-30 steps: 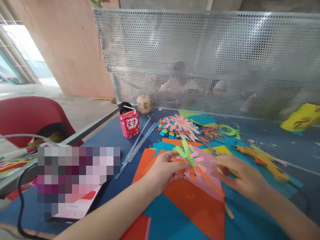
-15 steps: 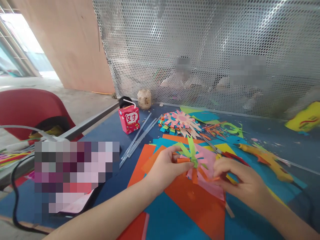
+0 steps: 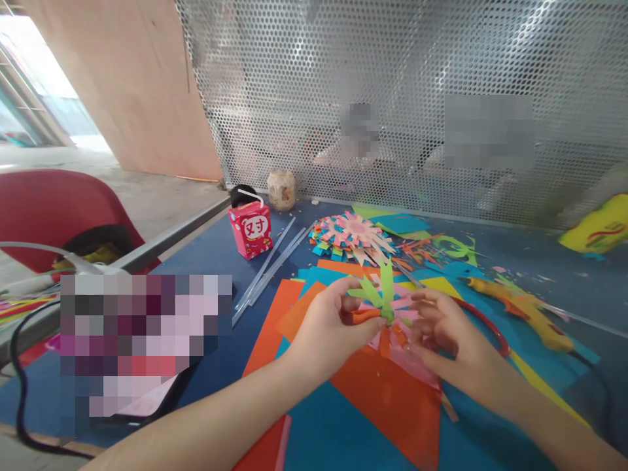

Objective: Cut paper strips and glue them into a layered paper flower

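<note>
A paper flower (image 3: 387, 313) with green, orange and pink strip petals is held up over the paper sheets. My left hand (image 3: 333, 327) pinches its left side, thumb in front near the green centre and fingers behind. My right hand (image 3: 444, 330) is at the flower's right side, its fingers bent around the petals there. Beside those fingertips an orange petal (image 3: 400, 336) looks curled; the exact contact is partly hidden. Beneath lie a pink sheet (image 3: 417, 369) and an orange sheet (image 3: 387, 399). Red-handled scissors (image 3: 490, 324) are partly covered by my right hand.
Behind the flower lies a pile of fringed paper flowers (image 3: 356, 229) with paper scraps (image 3: 422, 252). A yellow glue gun (image 3: 524, 311) rests at the right. Clear glue sticks (image 3: 275, 268), a red drink box (image 3: 250, 229) and a jar (image 3: 281, 190) stand or lie left. A perforated metal panel (image 3: 294, 85) rises behind.
My right hand has moved left and closer to the flower's centre. The right orange petal, stretched out before, now looks curled inward. My left hand keeps its hold.
</note>
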